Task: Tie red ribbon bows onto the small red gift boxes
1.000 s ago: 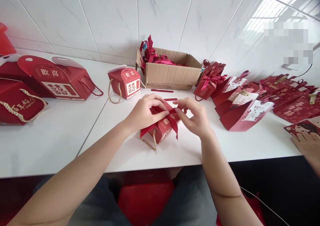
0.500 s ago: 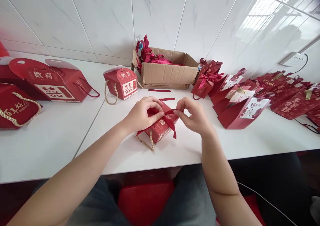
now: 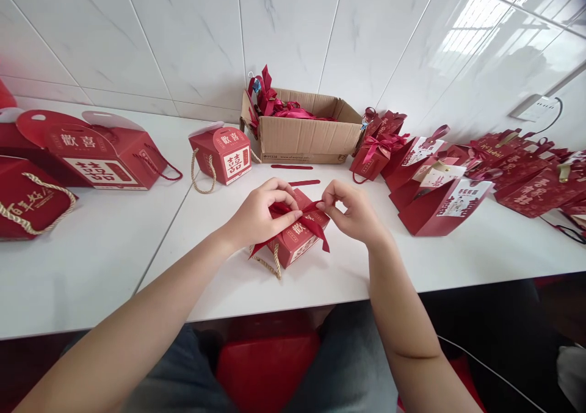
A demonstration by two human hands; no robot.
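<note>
A small red gift box (image 3: 293,245) with gold lettering and a gold rope handle (image 3: 265,265) lies on the table in front of me. Dark red ribbon (image 3: 315,227) is looped in a bow across its top, one tail hanging over the right side. My left hand (image 3: 270,211) pinches the bow near its middle, thumb and fingers closed on the left loop. On the other side, my right hand (image 3: 350,208) grips the right loop between thumb and forefinger. The knot itself is partly covered by my left thumb.
A cardboard box (image 3: 311,137) of red ribbons stands against the tiled wall. Two dark red strips (image 3: 292,167) lie before it. Left are a rope-handled box (image 3: 224,157) and larger red boxes (image 3: 101,157); several red gift bags (image 3: 448,208) fill the right. Someone's dark-clothed leg (image 3: 494,327) is at right.
The gift box has turned and shifted slightly under my hands, showing more of its lettering. Both hands keep their hold on the ribbon and have barely moved.
</note>
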